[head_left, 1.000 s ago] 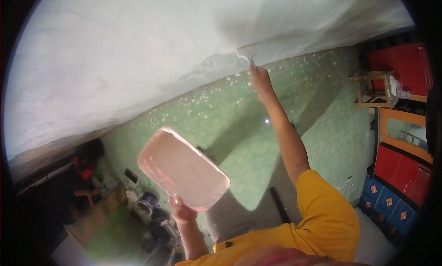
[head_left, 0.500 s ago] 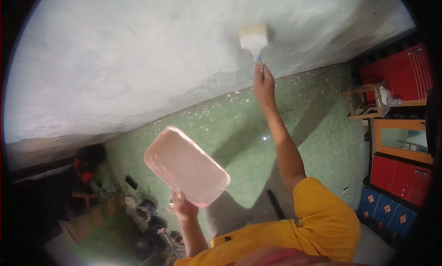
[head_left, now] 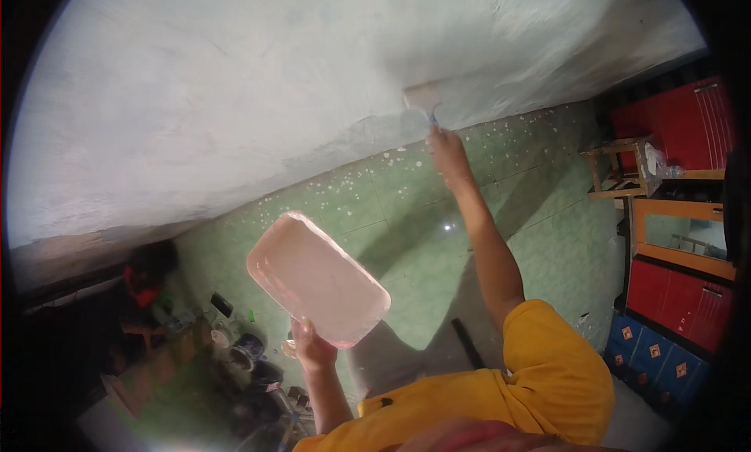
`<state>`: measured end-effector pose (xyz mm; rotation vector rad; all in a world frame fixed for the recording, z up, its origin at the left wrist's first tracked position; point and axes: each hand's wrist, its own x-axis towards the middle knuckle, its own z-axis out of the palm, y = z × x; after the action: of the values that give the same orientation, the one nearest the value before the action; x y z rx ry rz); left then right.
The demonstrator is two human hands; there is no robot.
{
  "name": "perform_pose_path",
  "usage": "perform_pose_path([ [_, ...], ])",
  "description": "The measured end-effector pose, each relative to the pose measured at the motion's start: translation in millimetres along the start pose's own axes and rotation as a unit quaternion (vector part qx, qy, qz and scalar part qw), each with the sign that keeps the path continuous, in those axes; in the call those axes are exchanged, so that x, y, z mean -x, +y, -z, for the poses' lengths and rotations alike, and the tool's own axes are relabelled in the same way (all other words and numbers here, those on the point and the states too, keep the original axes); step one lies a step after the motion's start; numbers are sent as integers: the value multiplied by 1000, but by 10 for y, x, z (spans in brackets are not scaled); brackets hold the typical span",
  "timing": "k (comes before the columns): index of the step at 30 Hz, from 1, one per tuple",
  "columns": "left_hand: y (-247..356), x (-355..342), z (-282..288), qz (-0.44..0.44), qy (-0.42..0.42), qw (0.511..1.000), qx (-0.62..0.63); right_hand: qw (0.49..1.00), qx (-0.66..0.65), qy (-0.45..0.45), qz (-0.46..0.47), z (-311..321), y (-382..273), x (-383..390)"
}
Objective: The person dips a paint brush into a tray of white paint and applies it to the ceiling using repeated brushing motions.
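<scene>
The right hand [head_left: 449, 156] grips a wide brush [head_left: 423, 98] by its handle; the bristles seem to touch the white wall [head_left: 195, 108], though blur hides the contact. The left hand [head_left: 314, 350] clasps the near edge of a pinkish tray [head_left: 321, 284] above the white-spotted green floor [head_left: 418, 295].

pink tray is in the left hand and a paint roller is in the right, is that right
Not quite: the right hand holds a flat paintbrush, not a roller, as the head view shows; the pink tray is indeed in the left hand.
</scene>
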<state>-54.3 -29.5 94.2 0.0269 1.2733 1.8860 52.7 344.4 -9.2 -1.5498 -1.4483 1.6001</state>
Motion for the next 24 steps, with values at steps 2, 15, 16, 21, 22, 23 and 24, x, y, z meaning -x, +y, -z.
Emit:
perform_pose_path([
  [2,11,-8,16,2,-9,1000,11,996,-36,26,74,118,-543,233],
  [15,-48,25,115,3,-1,999,46,943,45,152,293,-132,-346,-26],
  [16,-58,21,110,4,3,999,44,944,44,150,290,-210,10,-209],
  [21,-82,21,200,9,9,999,40,990,38,102,94,-478,1167,-653],
  [22,-80,13,199,9,7,999,40,989,38,104,96,-483,1250,-670],
  [23,-74,2,183,12,5,999,33,994,31,99,42,-462,1312,-685],
  [24,-37,11,171,12,6,1000,24,996,22,90,-12,-475,1289,-666],
])
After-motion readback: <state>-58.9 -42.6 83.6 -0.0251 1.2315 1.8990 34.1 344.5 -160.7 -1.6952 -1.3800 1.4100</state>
